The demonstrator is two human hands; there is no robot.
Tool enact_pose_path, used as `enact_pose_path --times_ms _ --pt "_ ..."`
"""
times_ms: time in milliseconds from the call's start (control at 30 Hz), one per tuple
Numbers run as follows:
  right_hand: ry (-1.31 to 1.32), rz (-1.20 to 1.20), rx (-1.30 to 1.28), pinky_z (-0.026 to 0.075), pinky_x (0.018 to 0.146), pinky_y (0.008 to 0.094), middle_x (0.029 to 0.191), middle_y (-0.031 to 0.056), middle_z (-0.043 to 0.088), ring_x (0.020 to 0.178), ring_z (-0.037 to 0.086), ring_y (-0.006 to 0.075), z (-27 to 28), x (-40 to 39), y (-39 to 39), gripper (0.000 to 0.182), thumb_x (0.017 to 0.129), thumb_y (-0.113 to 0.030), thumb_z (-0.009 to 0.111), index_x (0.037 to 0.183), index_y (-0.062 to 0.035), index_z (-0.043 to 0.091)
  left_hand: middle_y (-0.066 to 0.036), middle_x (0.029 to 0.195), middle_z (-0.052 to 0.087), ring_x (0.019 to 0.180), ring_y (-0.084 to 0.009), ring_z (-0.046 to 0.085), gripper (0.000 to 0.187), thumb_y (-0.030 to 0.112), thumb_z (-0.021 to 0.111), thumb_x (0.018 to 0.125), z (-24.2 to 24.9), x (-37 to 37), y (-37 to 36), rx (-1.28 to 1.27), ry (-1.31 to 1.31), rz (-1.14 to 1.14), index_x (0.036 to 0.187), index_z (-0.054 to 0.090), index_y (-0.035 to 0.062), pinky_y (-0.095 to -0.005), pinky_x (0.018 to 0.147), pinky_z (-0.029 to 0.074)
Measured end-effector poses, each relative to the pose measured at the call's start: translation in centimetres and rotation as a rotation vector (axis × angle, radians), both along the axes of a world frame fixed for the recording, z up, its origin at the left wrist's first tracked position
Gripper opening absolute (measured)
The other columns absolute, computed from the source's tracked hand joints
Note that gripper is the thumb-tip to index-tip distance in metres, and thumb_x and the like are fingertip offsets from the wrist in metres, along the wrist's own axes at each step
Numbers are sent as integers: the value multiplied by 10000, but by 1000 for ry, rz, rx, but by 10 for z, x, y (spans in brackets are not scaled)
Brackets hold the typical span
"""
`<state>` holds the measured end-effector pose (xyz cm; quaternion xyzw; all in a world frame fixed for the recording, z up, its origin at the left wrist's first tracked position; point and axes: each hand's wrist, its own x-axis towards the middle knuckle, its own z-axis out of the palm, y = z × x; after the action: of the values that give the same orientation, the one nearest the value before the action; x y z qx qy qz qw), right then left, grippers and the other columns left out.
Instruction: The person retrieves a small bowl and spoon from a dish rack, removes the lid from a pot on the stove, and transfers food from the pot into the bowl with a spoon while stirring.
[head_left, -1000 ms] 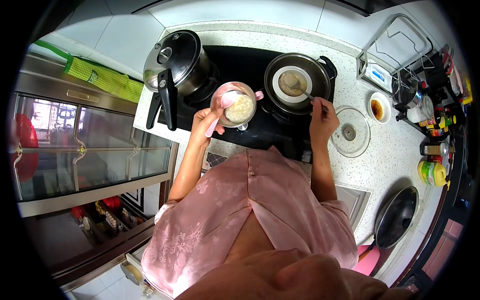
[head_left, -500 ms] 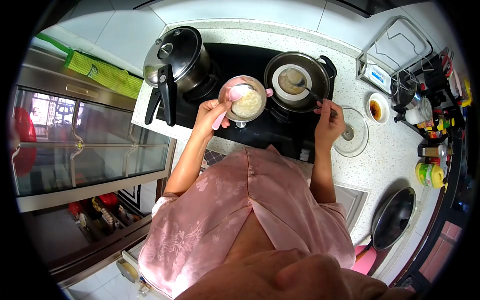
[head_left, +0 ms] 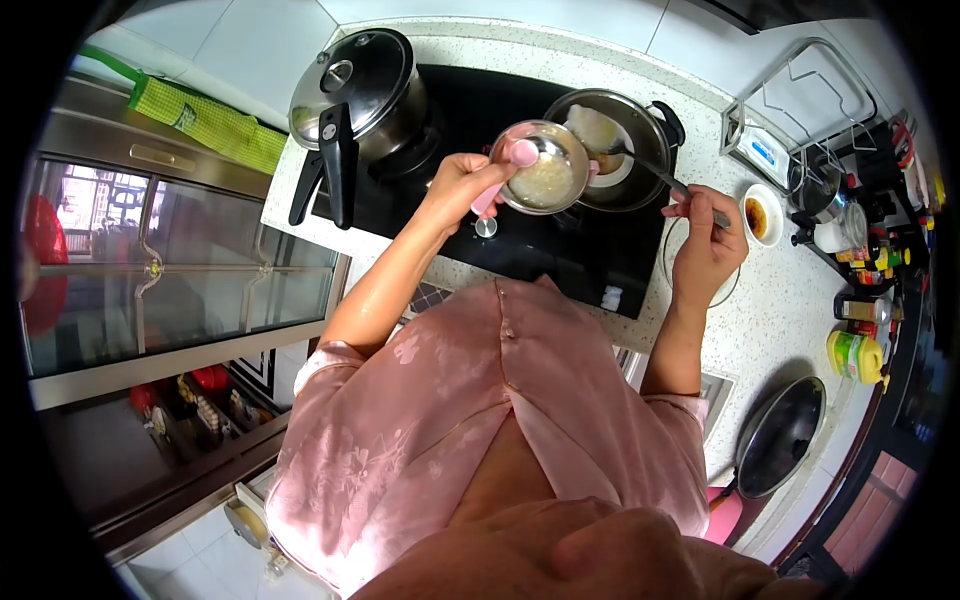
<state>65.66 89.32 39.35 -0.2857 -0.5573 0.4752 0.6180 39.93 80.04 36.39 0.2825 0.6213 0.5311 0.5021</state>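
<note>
My left hand (head_left: 468, 191) is closed on a pink-rimmed metal bowl (head_left: 545, 203) and a pink spoon (head_left: 522, 153) that rests in it. Pale, soft food (head_left: 541, 184) lies inside the bowl. In my right hand (head_left: 708, 238) is the handle of a metal ladle (head_left: 660, 172), whose head holds pale food (head_left: 592, 129). The ladle head hangs over the dark pan (head_left: 640, 198) on the hob, close to the bowl's right rim. A white dish (head_left: 622, 168) sits in the pan, partly hidden by the bowl and ladle.
A pressure cooker (head_left: 383, 120) stands on the left of the black hob (head_left: 560, 254). Behind my right hand is a glass lid (head_left: 735, 285). A small white bowl (head_left: 773, 236), a wire rack (head_left: 735, 120) and a wok (head_left: 783, 438) are on the right.
My left hand has moved the bowl and pink spoon right, against the pan's edge. My right hand has moved right, and the ladle has come up out of the white dish with pale food.
</note>
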Motion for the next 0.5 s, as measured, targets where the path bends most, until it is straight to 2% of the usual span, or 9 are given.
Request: enact_pose_path --times_ms 67,100,133,200,233,367,400,433,500 --pt "-119 140 7 506 637 237 808 114 600 688 604 142 5 3 -6 91 871 -11 552 917 61 586 -65 540 563 391 -100 512 314 245 685 767 0 2 4 7 -2 -18 563 561 42 -200 361 391" --pt "-206 171 11 489 634 228 795 116 617 676 598 156 10 2 -10 82 825 29 583 902 44 609 -59 539 561 399 -96 512 317 245 683 767 1 3 5 17 0 -39 554 560 45 -198 367 395" --pt "-211 173 5 489 634 228 795 116 617 676 598 156 12 2 -11 82 825 29 583 902 44 609 -59 539 561 399 -96 512 317 245 683 767 2 4 5 12 -5 -37 554 560 45 -198 367 395" --pt "-591 144 460 477 595 232 789 116 635 661 585 186 13 1 -10 121 763 66 604 873 22 629 -48 532 554 413 -85 511 324 237 681 768 6 6 4 44 -2 -75 534 553 54 -194 371 397" --pt "-549 114 540 465 564 247 786 117 643 652 572 213 14 -3 -11 158 714 85 613 852 10 635 -42 531 552 420 -80 509 331 229 683 766 9 7 4 30 4 -74 522 541 58 -194 378 401" --pt "-456 73 502 454 567 232 773 124 641 639 570 188 21 3 -14 139 738 91 596 858 24 619 -35 513 545 405 -79 495 336 212 680 768 10 8 -1 33 26 -62 507 531 63 -202 378 389" --pt "-454 78 501 454 567 232 773 124 641 639 570 188 19 4 -14 139 738 91 596 858 24 619 -32 507 552 399 -73 505 289 196 670 780 7 6 -1 59 24 -72 552 558 59 -187 376 387" --pt "-412 70 435 451 568 222 768 123 640 634 571 180 15 5 -13 126 751 88 591 861 32 613 -30 501 560 394 -68 515 243 180 660 792 5 5 -2 86 21 -83 597 586 54 -173 374 385" --pt "-371 84 305 442 574 203 758 120 638 626 578 150 14 6 -15 87 786 75 580 866 48 602 -29 501 559 396 -67 516 247 185 661 790 6 5 -3 77 45 -74 594 584 56 -172 377 388"
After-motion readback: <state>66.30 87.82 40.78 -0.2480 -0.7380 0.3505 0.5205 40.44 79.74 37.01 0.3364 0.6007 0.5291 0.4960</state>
